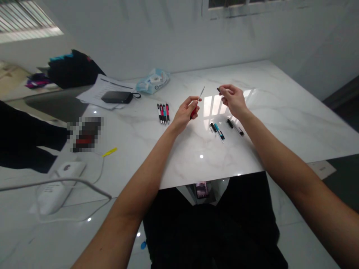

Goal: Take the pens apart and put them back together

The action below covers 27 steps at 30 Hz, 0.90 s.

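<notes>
A red pen barrel is gripped in the left hand, a thin refill standing out of it, and a small black pen part is pinched in the right hand; the hands are held apart above a marble table. Three pens lie just left of the left hand, and loose pen parts lie below the right hand. Open tabletop is left beyond and right of the right hand, and the near table edge runs below both hands.
</notes>
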Motion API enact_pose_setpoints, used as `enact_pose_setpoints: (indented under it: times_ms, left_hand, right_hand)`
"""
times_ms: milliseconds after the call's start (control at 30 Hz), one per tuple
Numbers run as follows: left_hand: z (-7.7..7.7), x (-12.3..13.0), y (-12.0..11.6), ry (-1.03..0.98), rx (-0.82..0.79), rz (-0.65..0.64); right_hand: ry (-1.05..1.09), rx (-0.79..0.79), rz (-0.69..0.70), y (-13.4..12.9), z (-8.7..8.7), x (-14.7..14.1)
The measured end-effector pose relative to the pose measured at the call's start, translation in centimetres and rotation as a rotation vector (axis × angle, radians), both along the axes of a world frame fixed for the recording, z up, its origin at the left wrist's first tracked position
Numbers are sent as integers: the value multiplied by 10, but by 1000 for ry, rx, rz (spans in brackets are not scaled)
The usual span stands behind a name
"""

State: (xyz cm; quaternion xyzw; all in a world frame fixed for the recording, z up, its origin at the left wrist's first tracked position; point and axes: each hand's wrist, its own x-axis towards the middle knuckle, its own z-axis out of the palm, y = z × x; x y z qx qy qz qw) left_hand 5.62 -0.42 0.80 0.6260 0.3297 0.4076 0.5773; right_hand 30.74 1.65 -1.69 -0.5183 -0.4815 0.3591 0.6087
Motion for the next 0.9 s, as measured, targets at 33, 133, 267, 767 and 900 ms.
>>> enact_pose_setpoints:
  times_ms: [33, 133, 267, 767, 900]
  left_hand:
    - [0, -1, 3, 7, 7, 35]
    - [0, -7, 10, 30, 17, 119]
    - [-1, -13, 18, 132, 46, 181]
    - [-8, -33, 14, 687, 543, 190]
    - [-7, -35, 12, 725, 520, 171]
  right_hand:
    - [-36, 21, -6, 0, -1, -2]
    - [-91, 76, 8, -2, -2, -8]
    - [-67, 54, 43, -3, -2, -13]
    - [-55, 130, 39, -8, 5, -17]
    - [-58, 125, 118, -16, 11, -23]
